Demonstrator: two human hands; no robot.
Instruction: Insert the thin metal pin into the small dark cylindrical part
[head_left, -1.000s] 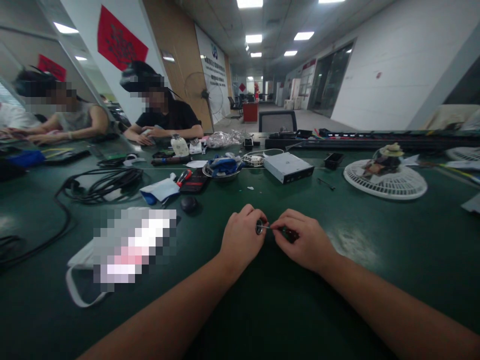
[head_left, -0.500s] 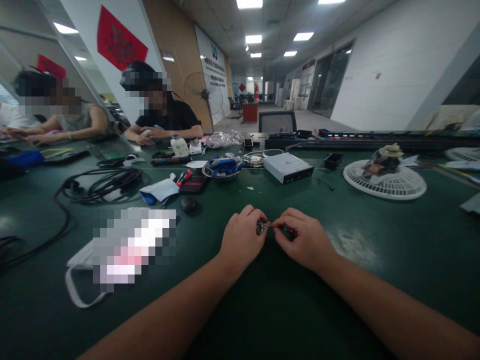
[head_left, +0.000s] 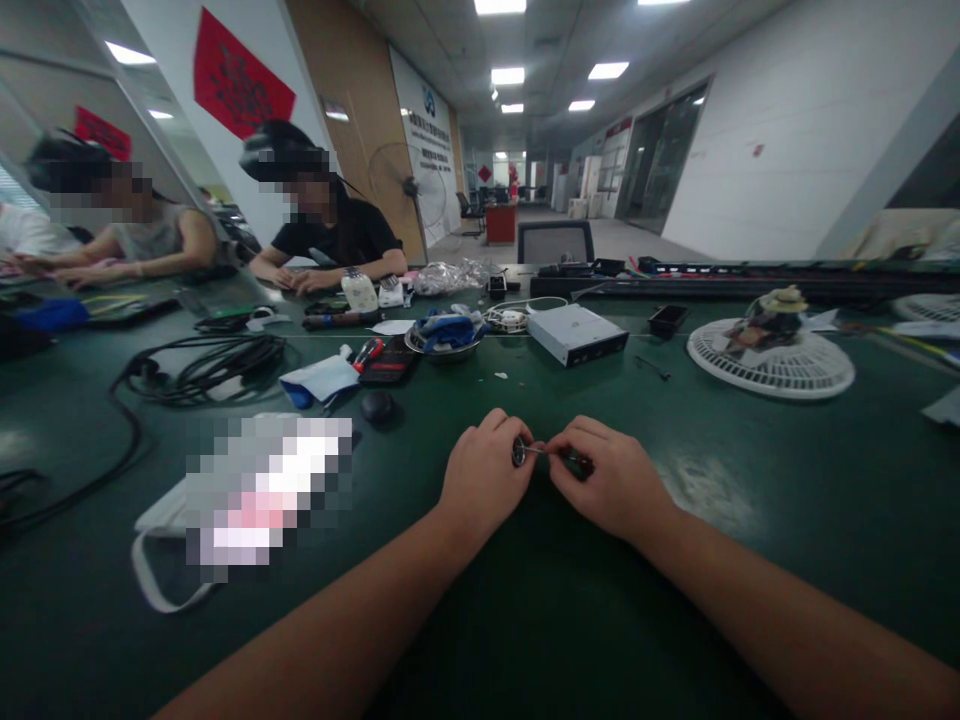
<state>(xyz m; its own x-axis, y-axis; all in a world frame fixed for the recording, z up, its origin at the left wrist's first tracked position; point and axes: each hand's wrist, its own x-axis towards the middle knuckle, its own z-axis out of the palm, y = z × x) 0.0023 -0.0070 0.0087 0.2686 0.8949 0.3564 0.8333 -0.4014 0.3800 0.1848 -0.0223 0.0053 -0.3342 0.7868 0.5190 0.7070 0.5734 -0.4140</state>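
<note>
My left hand [head_left: 487, 472] is closed around a small round metal part [head_left: 518, 452], most of it hidden by the fingers. My right hand [head_left: 609, 474] pinches what looks like a small screwdriver [head_left: 582, 463], its dark and red handle partly tucked inside the palm. A thin metal shaft runs from the right fingertips to the round part. Both hands are close together above the green table [head_left: 480, 610], fingertips almost touching. Nearest to the left hand lies a black computer mouse [head_left: 377, 407].
Beyond my hands sit a silver disc drive [head_left: 576, 334], a metal bowl [head_left: 444, 352] with blue cloth, and a black tray [head_left: 667, 320]. A white fan grille [head_left: 772, 375] lies right, coiled black cable [head_left: 202, 370] and a face mask [head_left: 171, 508] left. Two people [head_left: 322, 230] sit across.
My hands have barely moved; slightly more of the thin shaft shows between them. Across the table, the person in black has lowered their hands toward the tabletop.
</note>
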